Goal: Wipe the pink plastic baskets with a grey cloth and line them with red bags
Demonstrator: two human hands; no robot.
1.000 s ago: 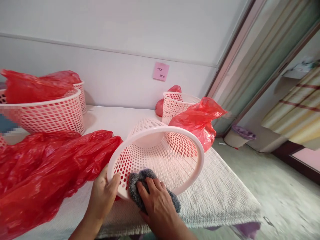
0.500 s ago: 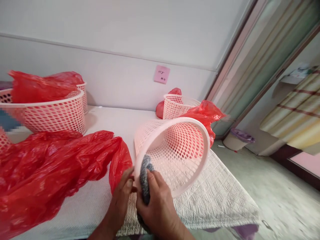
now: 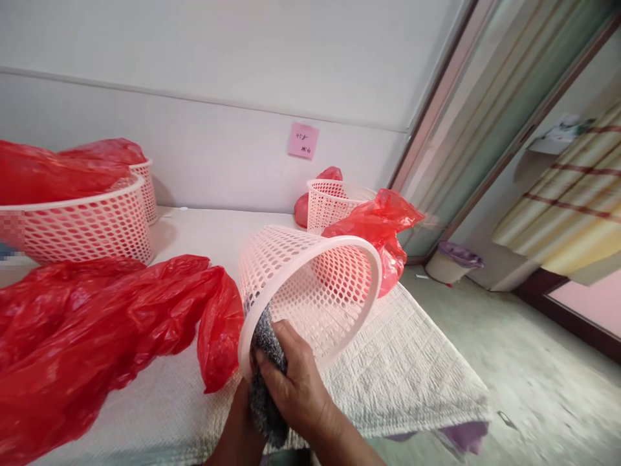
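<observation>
A pink perforated plastic basket (image 3: 310, 291) lies tilted on its side on the white woven cloth (image 3: 402, 382), its mouth facing me and to the right. My right hand (image 3: 295, 388) is closed on a grey cloth (image 3: 264, 369) and presses it against the inside of the basket's near rim. My left hand (image 3: 240, 427) is below and behind the rim, mostly hidden by the right hand and the cloth; its fingers do not show. A big crumpled red plastic bag (image 3: 107, 330) lies just left of the basket.
A large pink basket (image 3: 82, 220) with a red bag in it stands at the back left. A small pink basket (image 3: 334, 204) and another red bag (image 3: 383, 226) are behind the tilted one. The table's right edge drops to the floor, where a bin (image 3: 456, 262) stands.
The basket has been turned from mouth-up-towards-me onto its side, mouth swung right. My right hand with the grey cloth moved from the inner wall to the near rim. My left hand slid under the rim.
</observation>
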